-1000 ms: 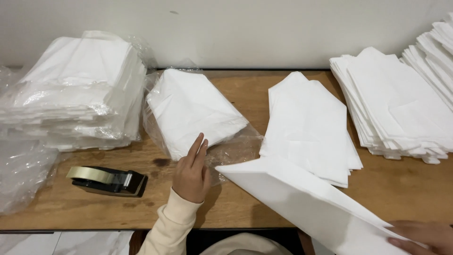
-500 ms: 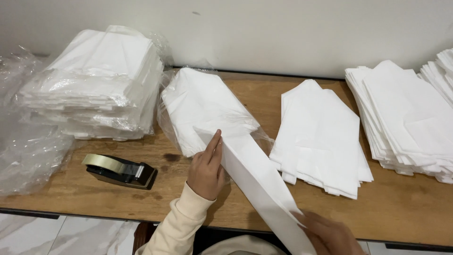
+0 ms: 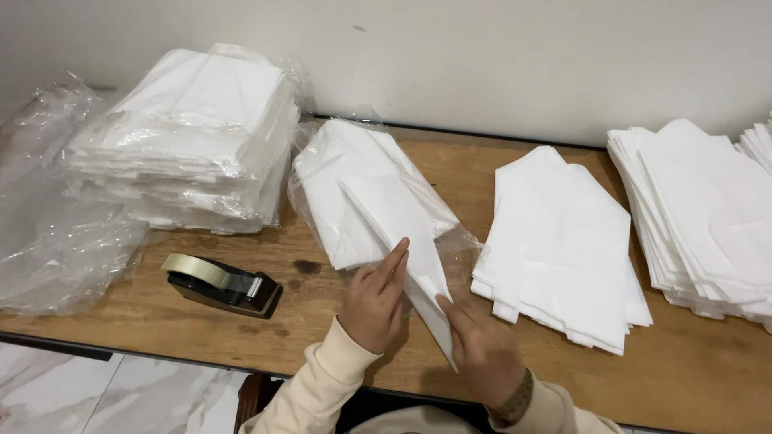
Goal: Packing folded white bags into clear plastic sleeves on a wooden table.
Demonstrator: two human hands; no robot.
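My left hand point(image 3: 375, 299) and my right hand point(image 3: 482, 350) press together on a folded white paper sheet point(image 3: 402, 233), standing on edge between them above the wooden table point(image 3: 322, 337). The sheet's far end rests on a small stack of white sheets inside a clear plastic bag point(image 3: 362, 189). Fingers of both hands are flat against the sheet's sides near its lower end.
A black tape dispenser point(image 3: 225, 284) sits left of my hands. A tall plastic-wrapped stack of white sheets point(image 3: 193, 137) stands at back left, with crumpled clear plastic point(image 3: 48, 217) beside it. Loose white stacks lie at centre right point(image 3: 563, 249) and far right point(image 3: 708, 217).
The white sheet swung in from the right and was folded narrower, ending on edge between both hands. My right hand came up from the lower right to the sheet beside my left hand.
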